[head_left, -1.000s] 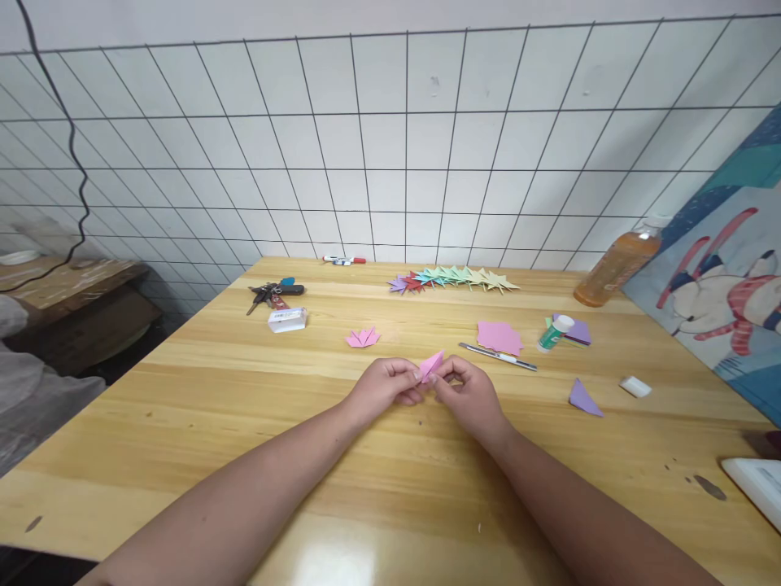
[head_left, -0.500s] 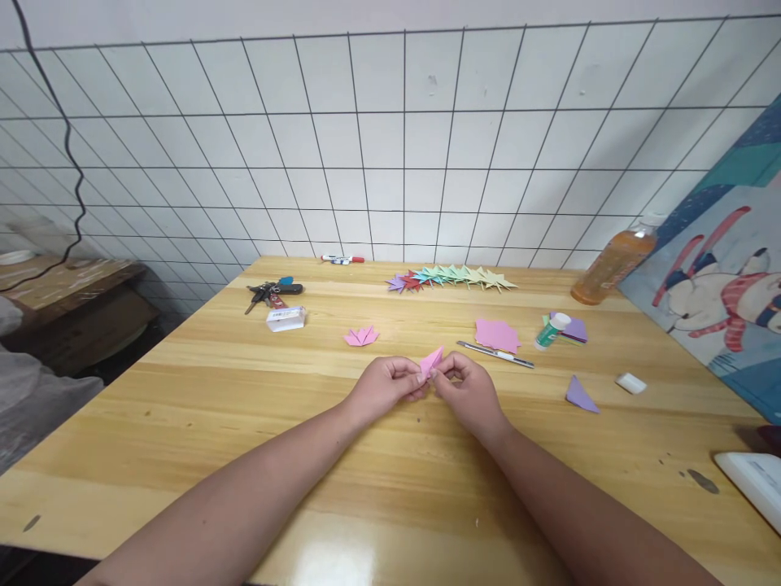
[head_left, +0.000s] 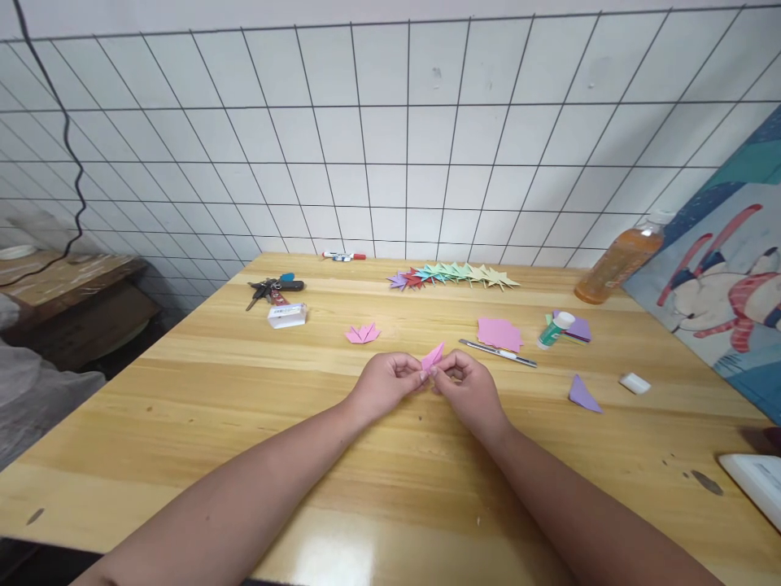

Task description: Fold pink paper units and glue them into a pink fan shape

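A white wall (head_left: 387,138) with a dark grid stands behind the pale wooden table (head_left: 171,415) — a bright glare (head_left: 333,557) on its near edge. Left, a black cord (head_left: 67,126) hangs; right, a painted picture (head_left: 711,268) leans in blues.

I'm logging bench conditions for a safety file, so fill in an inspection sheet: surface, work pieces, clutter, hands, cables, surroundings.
Surface: wooden table, dark marks toward the right.
Work pieces: pink folded paper, being held; pink folded piece lying beyond; multicoloured folded row at the back; purple triangle at right.
Clutter: keys, glue stick, bottle; utility knife beside pink sheets, blade state unclear.
Hands: left hand and right hand pinch the pink folded paper.
Cables: black cable at far left, off the table.
Surroundings: tiled wall behind, illustrated panel at right.
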Tool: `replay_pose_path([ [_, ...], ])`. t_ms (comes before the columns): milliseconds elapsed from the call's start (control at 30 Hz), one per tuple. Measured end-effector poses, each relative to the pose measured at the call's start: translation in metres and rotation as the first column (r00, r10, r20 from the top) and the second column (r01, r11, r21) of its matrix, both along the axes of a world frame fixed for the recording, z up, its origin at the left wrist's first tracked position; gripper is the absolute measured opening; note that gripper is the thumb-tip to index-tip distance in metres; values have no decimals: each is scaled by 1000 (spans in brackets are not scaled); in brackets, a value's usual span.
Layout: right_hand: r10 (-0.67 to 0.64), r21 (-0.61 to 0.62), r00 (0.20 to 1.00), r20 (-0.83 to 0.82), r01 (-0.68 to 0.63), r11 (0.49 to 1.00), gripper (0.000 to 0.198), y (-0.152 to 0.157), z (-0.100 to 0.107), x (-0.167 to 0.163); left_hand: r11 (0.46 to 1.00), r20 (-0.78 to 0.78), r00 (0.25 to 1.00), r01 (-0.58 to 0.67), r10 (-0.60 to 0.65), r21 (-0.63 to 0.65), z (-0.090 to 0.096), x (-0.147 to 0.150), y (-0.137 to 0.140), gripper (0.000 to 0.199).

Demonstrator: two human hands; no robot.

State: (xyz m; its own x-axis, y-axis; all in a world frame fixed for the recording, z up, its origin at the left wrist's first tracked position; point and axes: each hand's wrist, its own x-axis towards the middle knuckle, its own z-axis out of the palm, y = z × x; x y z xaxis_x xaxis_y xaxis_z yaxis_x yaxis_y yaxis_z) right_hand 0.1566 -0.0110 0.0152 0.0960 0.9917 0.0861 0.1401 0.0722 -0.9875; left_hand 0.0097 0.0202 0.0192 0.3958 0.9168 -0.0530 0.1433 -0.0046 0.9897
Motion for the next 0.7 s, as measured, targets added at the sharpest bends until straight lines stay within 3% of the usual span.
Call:
replay_pose_path([
  [133, -12, 20, 1000, 23, 12, 1000, 16, -1, 1, 0, 997, -54, 998, -12, 16, 78, -3, -1, 0, 25],
  [333, 0, 63, 999, 44, -3, 998, 15, -2, 4, 0, 978, 142, 983, 138, -116, -154, 4, 0, -3, 31],
  [500, 8, 34, 997, -82, -5, 999, 20, -2, 5, -2, 993, 147, 987, 82, -69, -85, 5, 0, -3, 29],
  [700, 60, -85, 963, -262, -85, 993, 62, 0, 3, 0, 995, 145, 986, 89, -82, -42, 6, -2, -2, 27],
])
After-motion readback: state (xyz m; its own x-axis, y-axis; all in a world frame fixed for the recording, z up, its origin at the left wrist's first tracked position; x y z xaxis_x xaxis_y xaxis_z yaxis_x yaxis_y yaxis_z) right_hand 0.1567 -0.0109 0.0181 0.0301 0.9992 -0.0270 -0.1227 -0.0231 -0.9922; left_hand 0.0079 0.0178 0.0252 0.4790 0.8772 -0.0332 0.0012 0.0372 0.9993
